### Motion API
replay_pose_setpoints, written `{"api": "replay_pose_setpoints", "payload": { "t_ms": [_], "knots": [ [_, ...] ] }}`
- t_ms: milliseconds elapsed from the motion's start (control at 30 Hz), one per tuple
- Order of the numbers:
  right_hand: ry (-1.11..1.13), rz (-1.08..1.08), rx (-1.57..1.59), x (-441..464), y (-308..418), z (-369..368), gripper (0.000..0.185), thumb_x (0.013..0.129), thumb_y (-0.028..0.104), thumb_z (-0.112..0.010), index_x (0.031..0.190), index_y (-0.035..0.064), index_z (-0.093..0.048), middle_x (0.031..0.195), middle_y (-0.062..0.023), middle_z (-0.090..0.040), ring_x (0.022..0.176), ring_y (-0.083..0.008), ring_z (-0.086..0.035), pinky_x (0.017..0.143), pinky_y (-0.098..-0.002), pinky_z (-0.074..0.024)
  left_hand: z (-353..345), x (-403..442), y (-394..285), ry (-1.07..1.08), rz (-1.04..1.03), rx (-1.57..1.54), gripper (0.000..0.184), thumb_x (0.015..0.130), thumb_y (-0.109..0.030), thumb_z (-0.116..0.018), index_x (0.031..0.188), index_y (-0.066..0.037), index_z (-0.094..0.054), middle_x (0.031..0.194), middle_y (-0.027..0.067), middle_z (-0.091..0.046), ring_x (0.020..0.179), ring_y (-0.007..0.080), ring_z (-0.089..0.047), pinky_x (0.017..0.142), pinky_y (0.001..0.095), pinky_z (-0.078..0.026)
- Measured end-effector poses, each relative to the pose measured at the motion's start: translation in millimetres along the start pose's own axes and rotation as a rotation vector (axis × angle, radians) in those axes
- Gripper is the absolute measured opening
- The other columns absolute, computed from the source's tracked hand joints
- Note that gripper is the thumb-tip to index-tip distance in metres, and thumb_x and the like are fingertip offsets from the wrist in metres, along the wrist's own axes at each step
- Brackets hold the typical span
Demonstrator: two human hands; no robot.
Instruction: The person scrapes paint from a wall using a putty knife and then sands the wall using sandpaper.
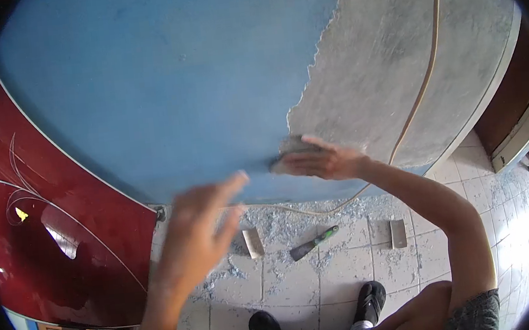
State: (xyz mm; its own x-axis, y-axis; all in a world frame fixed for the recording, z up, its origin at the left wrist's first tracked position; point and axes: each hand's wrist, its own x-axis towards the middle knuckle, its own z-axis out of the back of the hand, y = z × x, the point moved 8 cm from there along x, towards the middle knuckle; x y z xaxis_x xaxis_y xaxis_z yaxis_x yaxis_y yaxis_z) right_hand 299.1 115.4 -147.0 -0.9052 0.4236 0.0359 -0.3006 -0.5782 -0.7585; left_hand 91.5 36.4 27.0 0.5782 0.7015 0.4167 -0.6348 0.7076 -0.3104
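Observation:
My right hand (pixel 324 160) presses against the lower part of the wall, at the ragged border between blue paint (pixel 207 94) and bare grey plaster (pixel 388 57). Under its fingers is a thin grey thing, mostly covered, too hidden to name. My left hand (pixel 203 225), smeared by motion, hangs in front of the blue wall with its fingers apart and nothing in it. On the floor below lies a scraper (pixel 314 243) with a green and black handle, between two small pale curved pieces, one to its left (pixel 253 243) and one to its right (pixel 398 233).
Paint flakes litter the tiled floor (pixel 289 283). A beige cable (pixel 425 79) runs down the wall and along its foot. At the left stands a glossy red panel (pixel 60 229) with thin white wires. My feet in black shoes (pixel 370 301) are at the bottom.

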Motion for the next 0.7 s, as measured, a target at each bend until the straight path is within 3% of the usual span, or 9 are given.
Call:
{"api": "replay_pose_setpoints", "payload": {
  "t_ms": [100,167,233,300,433,500,533,600,700],
  "knots": [
    [-0.127,-0.215,-0.07,1,-61,50,0.066,0.095,0.038,-0.052,0.155,0.0214,-0.03,0.163,0.006,-0.023,0.151,-0.0132,-0.017,0.127,-0.0521,-0.0018,-153,-83,48,0.68,0.017,-0.044,0.037,0.094,-0.023,-0.06,0.126,-0.004,-0.056,0.11,0.0236,-0.066,0.103,0.0378,-0.066,0.088,0.0488,-0.052],
    [-0.212,-0.371,-0.102,-3,-82,68,0.069,0.094,0.039,-0.054,0.155,0.0225,-0.028,0.164,0.0069,-0.02,0.152,-0.0135,-0.014,0.126,-0.054,-0.0017,-230,-172,53,1.331,0.176,-0.109,0.05,0.094,-0.038,-0.061,0.133,-0.007,-0.053,0.113,0.0248,-0.066,0.105,0.0412,-0.065,0.09,0.0526,-0.051],
    [-0.045,-0.171,-0.857,-1,-45,35,0.066,0.096,0.04,-0.051,0.156,0.0245,-0.027,0.164,0.0082,-0.019,0.152,-0.0137,-0.013,0.126,-0.0558,-0.0013,-263,-224,36,1.622,0.021,-0.081,0.062,0.095,-0.051,-0.057,0.141,-0.012,-0.048,0.126,0.0255,-0.062,0.117,0.0414,-0.06,0.099,0.0533,-0.047],
    [0.031,-0.001,-1.14,-6,17,-32,0.066,0.098,0.042,-0.047,0.157,0.0242,-0.024,0.164,0.0059,-0.02,0.152,-0.0146,-0.016,0.125,-0.0545,-0.0071,-254,-205,13,1.574,0.048,-0.164,0.066,0.095,-0.055,-0.054,0.145,-0.013,-0.044,0.134,0.0245,-0.058,0.124,0.0406,-0.056,0.104,0.0523,-0.043],
    [0.137,0.118,-0.016,-17,21,-23,0.066,0.1,0.043,-0.043,0.159,0.0244,-0.019,0.166,0.0038,-0.016,0.152,-0.0151,-0.017,0.125,-0.0522,-0.0126,-233,-140,4,1.111,-0.083,-0.152,0.065,0.099,-0.053,-0.05,0.146,-0.008,-0.043,0.133,0.0231,-0.058,0.126,0.0385,-0.054,0.108,0.05,-0.04],
    [0.07,-0.083,-0.463,-12,-33,12,0.061,0.101,0.04,-0.039,0.158,0.0283,-0.02,0.166,0.0092,-0.015,0.153,-0.0128,-0.012,0.125,-0.0568,-0.0028,-217,-118,6,0.914,-0.12,-0.064,0.063,0.101,-0.049,-0.049,0.144,-0.004,-0.044,0.127,0.0227,-0.06,0.124,0.0368,-0.055,0.107,0.0501,-0.042],
    [0.026,-0.193,-0.556,-10,-58,33,0.06,0.101,0.039,-0.038,0.158,0.0292,-0.021,0.165,0.011,-0.014,0.153,-0.0119,-0.01,0.125,-0.0581,0.0003,-220,-121,11,0.948,-0.085,-0.077,0.063,0.101,-0.05,-0.049,0.145,-0.005,-0.044,0.128,0.0226,-0.06,0.124,0.0364,-0.055,0.107,0.05,-0.042],
    [-0.115,-0.444,-0.241,-8,-93,70,0.059,0.102,0.037,-0.037,0.158,0.0272,-0.021,0.165,0.0106,-0.014,0.153,-0.0113,-0.01,0.125,-0.0569,-0.001,-221,-127,21,1.03,-0.014,-0.084,0.063,0.101,-0.05,-0.048,0.145,-0.006,-0.044,0.128,0.0224,-0.06,0.124,0.0357,-0.055,0.107,0.05,-0.042],
    [0.08,-0.219,-0.414,-5,-51,31,0.058,0.103,0.038,-0.034,0.158,0.023,-0.022,0.166,0.0091,-0.015,0.152,-0.0107,-0.011,0.127,-0.0502,-0.0015,-251,-165,34,1.294,0.124,-0.149,0.068,0.099,-0.058,-0.046,0.147,-0.009,-0.043,0.132,0.0236,-0.059,0.122,0.0393,-0.057,0.103,0.0508,-0.045]
  ]
}}
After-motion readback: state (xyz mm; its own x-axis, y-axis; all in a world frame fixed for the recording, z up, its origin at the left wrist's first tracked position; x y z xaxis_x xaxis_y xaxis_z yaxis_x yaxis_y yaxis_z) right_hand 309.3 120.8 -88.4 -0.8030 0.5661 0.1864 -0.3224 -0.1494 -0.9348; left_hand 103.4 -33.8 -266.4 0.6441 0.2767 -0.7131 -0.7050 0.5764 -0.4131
